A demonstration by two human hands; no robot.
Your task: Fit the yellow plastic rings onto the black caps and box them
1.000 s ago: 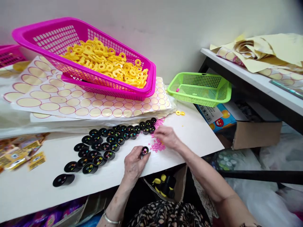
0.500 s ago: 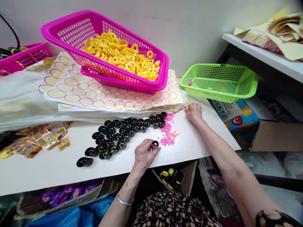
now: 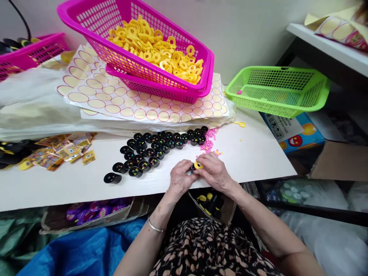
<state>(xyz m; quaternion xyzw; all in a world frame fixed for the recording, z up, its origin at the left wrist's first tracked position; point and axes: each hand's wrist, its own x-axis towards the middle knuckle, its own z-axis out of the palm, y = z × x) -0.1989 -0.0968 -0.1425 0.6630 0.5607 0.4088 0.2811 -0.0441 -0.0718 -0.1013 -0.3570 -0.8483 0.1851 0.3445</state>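
Near the table's front edge my left hand point(image 3: 181, 177) is closed around a small black cup point(image 3: 193, 168), mostly hidden by the fingers. Against the top of that cup my right hand point(image 3: 214, 171) pinches a yellow ring-shaped piece point(image 3: 198, 165). Pink candies point(image 3: 207, 145), with some yellow ones among them, lie loose just beyond my hands. To their left, many small black cups point(image 3: 149, 152) stand in loose rows with coloured bits inside.
A tilted magenta basket point(image 3: 207, 74) of yellow rings point(image 3: 161, 50) rests on circle-printed sheets point(image 3: 94, 92) at the back. A green basket point(image 3: 277, 109) stands back right. Shiny printed packets point(image 3: 66, 149) lie left. Below the edge is a box of black and yellow pieces point(image 3: 211, 203).
My right hand has come back from the table's far right side to my left hand, bringing a yellow ring-shaped piece onto the cup. The view has shifted slightly.
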